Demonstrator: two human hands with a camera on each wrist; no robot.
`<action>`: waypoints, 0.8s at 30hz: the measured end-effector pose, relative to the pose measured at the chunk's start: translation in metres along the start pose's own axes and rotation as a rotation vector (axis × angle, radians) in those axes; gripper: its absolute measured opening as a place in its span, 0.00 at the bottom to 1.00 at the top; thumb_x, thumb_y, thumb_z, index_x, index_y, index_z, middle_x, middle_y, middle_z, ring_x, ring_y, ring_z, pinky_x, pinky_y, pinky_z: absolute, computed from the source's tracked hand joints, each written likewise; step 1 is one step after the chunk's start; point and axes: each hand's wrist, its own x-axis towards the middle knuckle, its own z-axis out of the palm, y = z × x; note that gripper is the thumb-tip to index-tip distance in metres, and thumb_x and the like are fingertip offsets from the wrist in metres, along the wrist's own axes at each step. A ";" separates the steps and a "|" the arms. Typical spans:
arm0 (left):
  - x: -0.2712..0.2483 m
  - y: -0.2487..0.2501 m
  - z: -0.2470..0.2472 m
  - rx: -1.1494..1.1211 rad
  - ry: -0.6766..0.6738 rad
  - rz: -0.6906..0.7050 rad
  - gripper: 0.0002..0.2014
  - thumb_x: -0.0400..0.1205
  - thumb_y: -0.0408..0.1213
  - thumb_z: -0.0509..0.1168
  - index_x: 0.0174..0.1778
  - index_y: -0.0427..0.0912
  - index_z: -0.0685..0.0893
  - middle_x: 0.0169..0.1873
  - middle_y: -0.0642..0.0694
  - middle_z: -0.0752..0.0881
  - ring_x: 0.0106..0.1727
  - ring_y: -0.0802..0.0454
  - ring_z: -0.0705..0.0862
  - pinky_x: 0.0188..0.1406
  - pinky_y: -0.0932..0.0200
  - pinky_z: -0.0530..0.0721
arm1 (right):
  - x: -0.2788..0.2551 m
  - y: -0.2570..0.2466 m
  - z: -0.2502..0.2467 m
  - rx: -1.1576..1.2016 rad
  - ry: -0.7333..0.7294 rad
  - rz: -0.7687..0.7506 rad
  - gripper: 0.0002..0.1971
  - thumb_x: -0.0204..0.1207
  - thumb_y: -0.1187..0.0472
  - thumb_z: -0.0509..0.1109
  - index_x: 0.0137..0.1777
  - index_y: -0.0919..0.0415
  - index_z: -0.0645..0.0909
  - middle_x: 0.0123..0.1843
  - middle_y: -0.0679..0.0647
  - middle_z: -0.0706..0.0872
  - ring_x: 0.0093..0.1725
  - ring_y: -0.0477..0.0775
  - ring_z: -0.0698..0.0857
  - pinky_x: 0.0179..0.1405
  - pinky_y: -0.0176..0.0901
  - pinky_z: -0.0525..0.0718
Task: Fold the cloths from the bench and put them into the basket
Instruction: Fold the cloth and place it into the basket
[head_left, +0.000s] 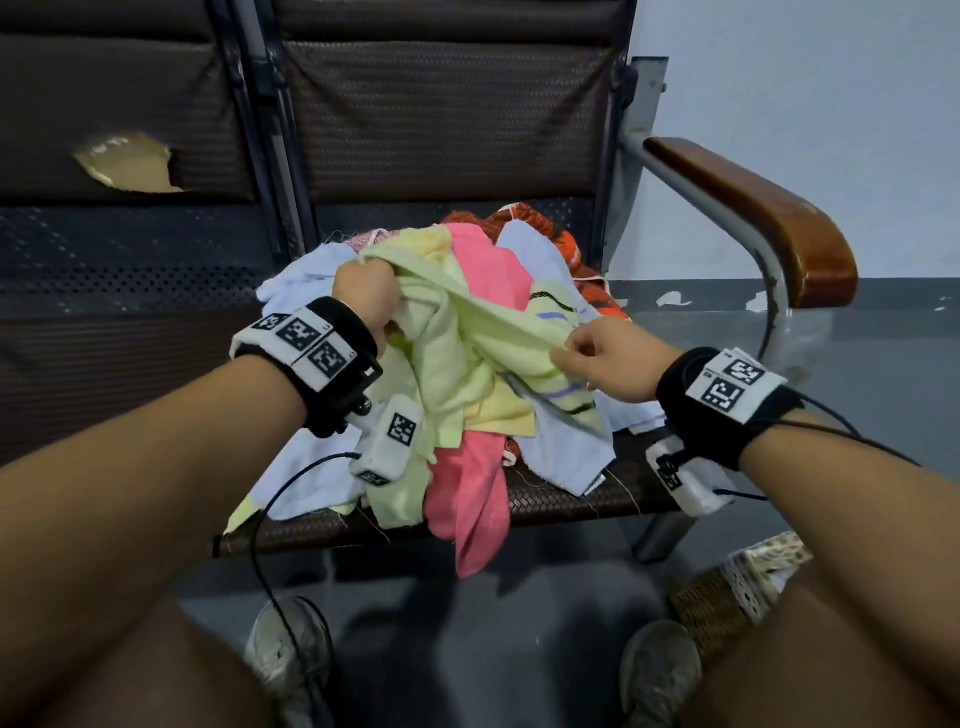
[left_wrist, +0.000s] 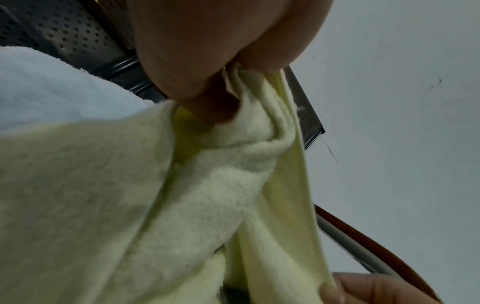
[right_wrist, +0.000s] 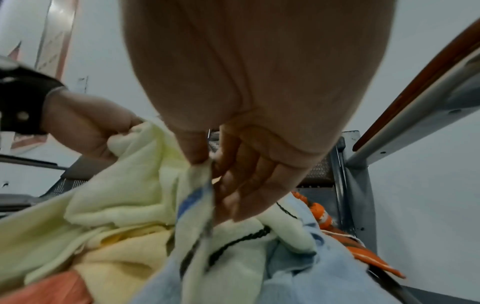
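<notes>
A pale green cloth (head_left: 457, 332) with blue and black stripes lies raised over a heap of cloths on the bench seat (head_left: 561, 493). My left hand (head_left: 363, 296) grips one bunched edge of it at the heap's upper left; the left wrist view shows the green cloth (left_wrist: 182, 185) squeezed in my left hand (left_wrist: 228, 67). My right hand (head_left: 597, 358) pinches the opposite edge at the right, so the hem runs taut between both hands. In the right wrist view my right hand (right_wrist: 205, 162) pinches the striped corner of the green cloth (right_wrist: 135, 185). The wicker basket (head_left: 727, 603) stands on the floor at lower right.
Under the green cloth lie a pink cloth (head_left: 472, 499), pale blue cloths (head_left: 566, 447), a yellow cloth (head_left: 498, 410) and an orange patterned cloth (head_left: 566, 249). A wooden armrest (head_left: 763, 213) bounds the seat at right. My shoes (head_left: 660, 670) stand on the grey floor below the bench.
</notes>
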 end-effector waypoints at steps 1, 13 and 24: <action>-0.005 0.001 0.002 -0.079 -0.029 -0.003 0.15 0.84 0.30 0.62 0.67 0.36 0.79 0.58 0.33 0.85 0.52 0.43 0.85 0.44 0.55 0.85 | -0.001 0.000 0.001 0.000 0.046 -0.001 0.21 0.87 0.54 0.63 0.34 0.65 0.74 0.30 0.62 0.78 0.31 0.62 0.76 0.40 0.54 0.78; -0.021 0.018 0.014 -0.264 -0.217 -0.045 0.10 0.87 0.39 0.62 0.51 0.38 0.85 0.41 0.42 0.87 0.41 0.47 0.86 0.33 0.57 0.86 | -0.003 -0.038 0.015 0.009 -0.043 -0.239 0.17 0.75 0.71 0.62 0.42 0.53 0.90 0.29 0.41 0.87 0.29 0.40 0.81 0.35 0.31 0.74; -0.055 0.030 0.031 -0.384 -0.416 -0.011 0.11 0.89 0.27 0.52 0.60 0.33 0.80 0.40 0.40 0.87 0.29 0.51 0.87 0.20 0.64 0.79 | 0.027 -0.078 0.052 0.400 0.105 -0.007 0.27 0.77 0.38 0.60 0.47 0.64 0.86 0.44 0.61 0.91 0.45 0.61 0.89 0.52 0.58 0.87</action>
